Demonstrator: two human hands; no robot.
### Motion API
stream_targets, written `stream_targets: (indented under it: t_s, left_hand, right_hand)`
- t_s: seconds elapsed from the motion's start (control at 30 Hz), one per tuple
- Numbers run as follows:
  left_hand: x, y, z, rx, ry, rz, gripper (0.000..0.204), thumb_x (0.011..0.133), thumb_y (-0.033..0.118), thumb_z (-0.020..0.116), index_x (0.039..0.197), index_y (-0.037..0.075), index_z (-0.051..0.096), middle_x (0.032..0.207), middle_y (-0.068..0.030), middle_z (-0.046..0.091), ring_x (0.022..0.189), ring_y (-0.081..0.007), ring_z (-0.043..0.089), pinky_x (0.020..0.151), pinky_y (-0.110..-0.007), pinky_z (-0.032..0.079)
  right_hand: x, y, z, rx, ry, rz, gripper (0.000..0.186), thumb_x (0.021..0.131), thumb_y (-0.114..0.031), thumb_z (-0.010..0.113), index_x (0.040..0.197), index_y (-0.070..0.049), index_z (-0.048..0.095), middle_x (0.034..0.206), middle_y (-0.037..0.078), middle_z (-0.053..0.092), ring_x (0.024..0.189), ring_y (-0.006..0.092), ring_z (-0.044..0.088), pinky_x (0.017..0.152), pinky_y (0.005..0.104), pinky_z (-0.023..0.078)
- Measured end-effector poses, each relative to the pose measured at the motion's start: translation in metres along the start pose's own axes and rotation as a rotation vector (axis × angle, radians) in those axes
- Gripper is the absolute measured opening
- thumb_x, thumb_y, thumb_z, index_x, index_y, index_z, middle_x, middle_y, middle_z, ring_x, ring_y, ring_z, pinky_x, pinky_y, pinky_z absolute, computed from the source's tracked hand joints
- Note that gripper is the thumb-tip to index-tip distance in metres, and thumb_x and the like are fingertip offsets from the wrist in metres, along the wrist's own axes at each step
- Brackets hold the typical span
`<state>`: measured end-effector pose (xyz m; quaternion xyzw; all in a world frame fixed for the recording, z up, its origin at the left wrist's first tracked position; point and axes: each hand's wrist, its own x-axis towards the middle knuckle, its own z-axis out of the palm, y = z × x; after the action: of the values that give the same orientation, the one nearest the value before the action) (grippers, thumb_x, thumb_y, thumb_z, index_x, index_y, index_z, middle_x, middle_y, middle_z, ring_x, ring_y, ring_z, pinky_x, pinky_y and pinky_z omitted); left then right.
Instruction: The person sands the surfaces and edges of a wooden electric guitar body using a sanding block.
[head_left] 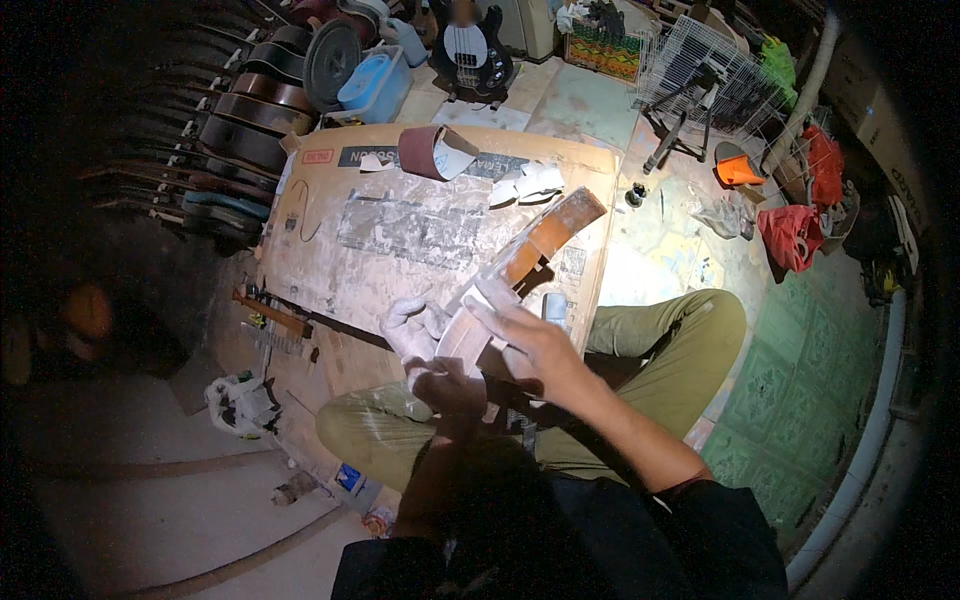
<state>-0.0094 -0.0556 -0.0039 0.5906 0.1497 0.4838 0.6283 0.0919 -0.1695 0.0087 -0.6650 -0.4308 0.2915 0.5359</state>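
A long, curved wooden piece [537, 252] slants across my lap, glossy orange-brown in the middle and dusty pale toward both ends. I cannot make out its exact kind. Around its near end my left hand [430, 345] is closed, its fingers curled and coated in white dust. My right hand [525, 340] grips the same piece a little farther up, fingers pressed on its upper face. A pale patch shows under those fingers; whether it is sandpaper or bare wood is unclear. Beyond the hands, a curled brown sheet of sandpaper [422, 155] rests on the cardboard [330, 205].
Torn white-backed scraps [527, 185] lie on the cardboard's far side. A small grey block [554, 308] sits by my right knee. Several guitars [240, 125] line the left, and a black bass guitar [468, 50] stands behind. A wire cage [700, 65] and red bag [790, 237] are at right.
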Motion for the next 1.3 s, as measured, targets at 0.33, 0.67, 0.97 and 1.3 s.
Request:
stream_targets:
  t_s: [0.33, 0.67, 0.97, 1.3]
  left_hand:
    - [0.005, -0.001, 0.002, -0.022, 0.010, -0.016, 0.035, 0.085, 0.019, 0.065, 0.109, -0.005, 0.055, 0.098, -0.0159, 0.061, 0.087, -0.0256, 0.061, 0.080, -0.039, 0.050]
    - [0.008, 0.001, 0.000, -0.015, 0.012, -0.025, 0.035, 0.085, 0.018, 0.066, 0.109, -0.005, 0.055, 0.098, -0.0156, 0.061, 0.088, -0.0254, 0.061, 0.081, -0.038, 0.050]
    - [0.014, -0.001, 0.006, -0.048, 0.024, -0.024, 0.035, 0.085, 0.017, 0.067, 0.110, -0.004, 0.055, 0.099, -0.0153, 0.061, 0.089, -0.0252, 0.061, 0.081, -0.038, 0.050]
    - [0.020, -0.003, 0.004, -0.048, 0.042, -0.022, 0.035, 0.084, 0.016, 0.068, 0.111, -0.003, 0.055, 0.100, -0.0150, 0.061, 0.089, -0.0250, 0.061, 0.081, -0.038, 0.050]
  right_hand:
    - [-0.014, -0.005, 0.011, 0.006, 0.161, -0.164, 0.052, 0.076, 0.001, 0.069, 0.127, 0.004, 0.058, 0.121, 0.025, 0.063, 0.112, 0.0365, 0.064, 0.093, 0.0373, 0.050]
    - [-0.012, -0.026, 0.013, 0.421, -0.077, -0.174, 0.052, 0.079, -0.004, 0.062, 0.129, 0.006, 0.057, 0.127, 0.030, 0.061, 0.116, 0.0419, 0.062, 0.100, 0.0409, 0.049]
    - [-0.015, 0.014, 0.020, 0.124, 0.049, -0.139, 0.052, 0.079, -0.001, 0.062, 0.131, 0.003, 0.058, 0.131, 0.030, 0.058, 0.126, 0.0365, 0.057, 0.106, 0.0415, 0.044]
    - [-0.005, 0.007, 0.008, -0.067, 0.137, -0.036, 0.054, 0.080, 0.005, 0.057, 0.134, 0.001, 0.056, 0.127, 0.028, 0.061, 0.121, 0.0347, 0.061, 0.101, 0.0348, 0.046]
